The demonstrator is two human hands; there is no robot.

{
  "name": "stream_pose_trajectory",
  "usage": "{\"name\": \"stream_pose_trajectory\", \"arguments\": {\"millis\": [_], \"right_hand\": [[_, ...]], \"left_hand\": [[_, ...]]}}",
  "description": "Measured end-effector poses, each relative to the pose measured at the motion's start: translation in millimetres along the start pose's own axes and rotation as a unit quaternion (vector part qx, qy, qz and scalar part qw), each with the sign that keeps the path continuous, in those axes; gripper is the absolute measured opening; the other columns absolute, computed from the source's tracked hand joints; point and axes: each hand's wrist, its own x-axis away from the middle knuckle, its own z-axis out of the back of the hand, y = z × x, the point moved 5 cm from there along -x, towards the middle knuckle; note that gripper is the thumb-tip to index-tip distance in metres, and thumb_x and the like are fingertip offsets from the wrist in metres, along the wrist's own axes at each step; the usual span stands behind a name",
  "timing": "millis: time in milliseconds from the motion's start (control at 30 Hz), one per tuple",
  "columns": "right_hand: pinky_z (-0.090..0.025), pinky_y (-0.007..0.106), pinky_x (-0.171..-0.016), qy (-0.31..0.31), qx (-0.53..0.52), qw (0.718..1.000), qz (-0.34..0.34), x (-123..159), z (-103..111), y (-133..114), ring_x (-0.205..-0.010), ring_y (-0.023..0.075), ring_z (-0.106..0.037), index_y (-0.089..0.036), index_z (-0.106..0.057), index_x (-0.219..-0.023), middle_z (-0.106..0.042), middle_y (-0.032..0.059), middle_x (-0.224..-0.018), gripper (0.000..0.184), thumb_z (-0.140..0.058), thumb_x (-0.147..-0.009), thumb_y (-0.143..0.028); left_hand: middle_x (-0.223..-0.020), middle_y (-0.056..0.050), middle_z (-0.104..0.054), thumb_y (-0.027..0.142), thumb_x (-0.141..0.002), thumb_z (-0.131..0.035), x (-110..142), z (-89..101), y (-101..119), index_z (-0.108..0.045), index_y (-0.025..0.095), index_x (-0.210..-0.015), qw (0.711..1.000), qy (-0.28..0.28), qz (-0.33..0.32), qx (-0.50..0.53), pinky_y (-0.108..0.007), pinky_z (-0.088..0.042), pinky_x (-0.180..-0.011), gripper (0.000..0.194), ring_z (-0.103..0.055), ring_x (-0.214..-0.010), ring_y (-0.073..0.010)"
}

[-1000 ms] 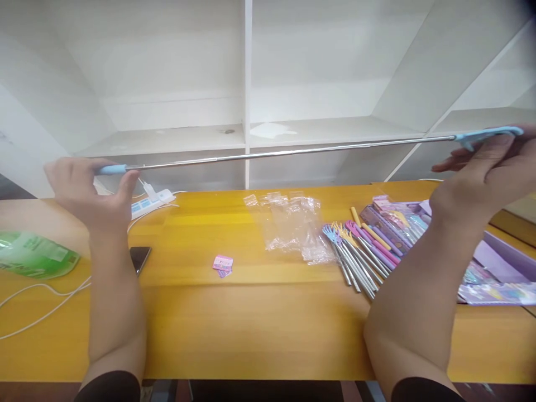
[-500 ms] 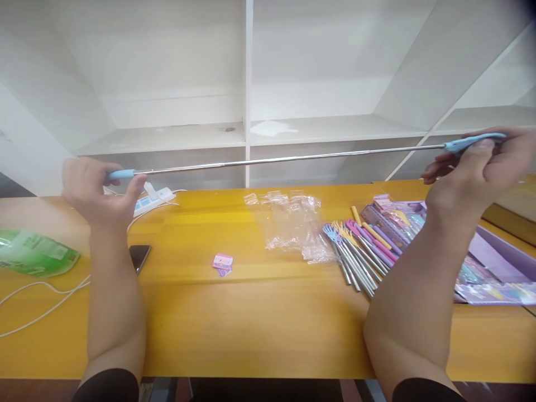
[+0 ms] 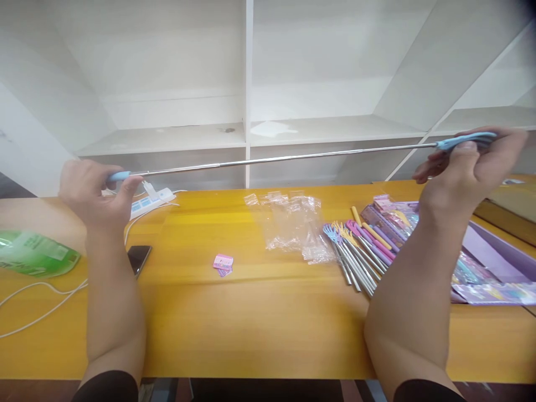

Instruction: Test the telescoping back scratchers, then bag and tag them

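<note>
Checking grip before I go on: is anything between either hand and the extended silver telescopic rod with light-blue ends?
Nothing visible. The left hand grips the silver telescopic rod by its blue handle; the right hand pinches its blue claw end, above the yellow wooden table.

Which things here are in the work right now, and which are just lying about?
In hand:
telescopic rod
left hand
right hand

Lying about:
collapsed rods
plastic bags
phone
power strip
green pouch
</note>
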Motion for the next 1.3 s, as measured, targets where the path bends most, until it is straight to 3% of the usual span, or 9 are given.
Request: {"name": "stream_pose_trajectory", "arguments": {"millis": [67, 167, 300, 433, 533, 633, 800, 1133, 1300], "right_hand": [[-0.028, 0.027, -0.038, -0.003, -0.008, 1.000, -0.016, -1, -1, 1, -0.040, 0.0111, -0.040, -0.029, -0.050, -0.100, -0.048, -0.0051, -0.070, 0.030, -0.062, -0.081, -0.048], [-0.030, 0.026, -0.037, -0.005, -0.010, 0.999, -0.040, 1, -5, -5, -0.039, 0.0095, -0.040, -0.029, -0.049, -0.099, -0.049, -0.0063, -0.069, 0.031, -0.063, -0.080, -0.050], [-0.031, 0.026, -0.036, -0.066, -0.005, 0.997, -0.046, 21, -34, -39, -0.039, 0.0104, -0.044, -0.028, -0.051, -0.103, -0.056, -0.0072, -0.067, 0.024, -0.062, -0.088, -0.042], [-0.037, 0.026, -0.039, -0.147, -0.018, 0.986, -0.081, 53, -73, -73, -0.043, 0.0088, -0.051, -0.027, -0.054, -0.110, -0.062, -0.0071, -0.074, 0.016, -0.062, -0.098, -0.034], [-0.042, 0.029, -0.044, -0.193, -0.009, 0.977, -0.090, 69, -89, -82, -0.045, 0.0097, -0.053, -0.030, -0.056, -0.113, -0.063, -0.0063, -0.076, 0.012, -0.062, -0.104, -0.036], [-0.044, 0.032, -0.047, -0.210, 0.007, 0.973, -0.095, 73, -91, -80, -0.047, 0.0116, -0.054, -0.035, -0.058, -0.114, -0.064, -0.0056, -0.077, 0.011, -0.062, -0.106, -0.040], [-0.042, 0.034, -0.044, -0.197, 0.004, 0.976, -0.098, 70, -86, -77, -0.046, 0.0122, -0.052, -0.037, -0.059, -0.114, -0.064, -0.0040, -0.080, 0.014, -0.062, -0.106, -0.047], [-0.041, 0.034, -0.044, -0.180, 0.011, 0.981, -0.075, 67, -84, -89, -0.045, 0.0122, -0.052, -0.034, -0.060, -0.111, -0.063, -0.0047, -0.076, 0.009, -0.062, -0.105, -0.040], [-0.044, 0.033, -0.047, -0.206, 0.020, 0.976, -0.066, 72, -87, -101, -0.046, 0.0130, -0.055, -0.034, -0.061, -0.112, -0.064, -0.0049, -0.074, 0.007, -0.062, -0.105, -0.036]], "left_hand": [[-0.060, 0.000, -0.046, 0.094, -0.089, -0.056, 1, 3.5, -9, -0.060, 0.023, -0.070, 0.999, 0.027, -0.020, 0.012, -0.041, -0.035, -0.080, 0.074, -0.042, -0.068, -0.0178], [-0.058, -0.001, -0.046, 0.095, -0.088, -0.050, 0, 4.0, -7, -0.060, 0.024, -0.068, 1.000, 0.024, -0.005, 0.002, -0.041, -0.038, -0.080, 0.075, -0.041, -0.066, -0.0183], [-0.058, -0.001, -0.048, 0.098, -0.087, -0.047, 2, -5.7, 23, -0.061, 0.025, -0.068, 1.000, -0.010, 0.019, -0.010, -0.042, -0.039, -0.079, 0.076, -0.040, -0.066, -0.0190], [-0.059, -0.002, -0.048, 0.088, -0.092, -0.057, 10, -16.3, 54, -0.063, 0.026, -0.070, 0.999, -0.016, 0.036, -0.002, -0.041, -0.035, -0.074, 0.066, -0.038, -0.068, -0.0198], [-0.061, -0.003, -0.050, 0.080, -0.094, -0.060, 14, -20.9, 63, -0.066, 0.028, -0.073, 0.998, -0.044, 0.039, -0.005, -0.042, -0.033, -0.073, 0.057, -0.047, -0.071, -0.0215], [-0.062, -0.004, -0.051, 0.077, -0.093, -0.062, 15, -20.2, 63, -0.066, 0.029, -0.073, 0.997, -0.061, 0.048, -0.006, -0.044, -0.032, -0.072, 0.052, -0.057, -0.077, -0.0248], [-0.062, -0.004, -0.051, 0.077, -0.093, -0.065, 16, -17.1, 71, -0.067, 0.030, -0.074, 0.998, -0.046, 0.047, -0.005, -0.044, -0.034, -0.071, 0.051, -0.053, -0.074, -0.0253], [-0.069, -0.003, -0.049, 0.059, -0.095, -0.076, 26, -22.0, 84, -0.069, 0.030, -0.084, 0.994, -0.066, 0.073, 0.046, -0.041, -0.033, -0.077, 0.032, -0.051, -0.082, -0.0271], [-0.067, -0.003, -0.052, 0.056, -0.097, -0.075, 30, -22.3, 98, -0.070, 0.030, -0.084, 0.996, -0.067, 0.059, 0.003, -0.042, -0.035, -0.073, 0.029, -0.052, -0.077, -0.0268]]}}
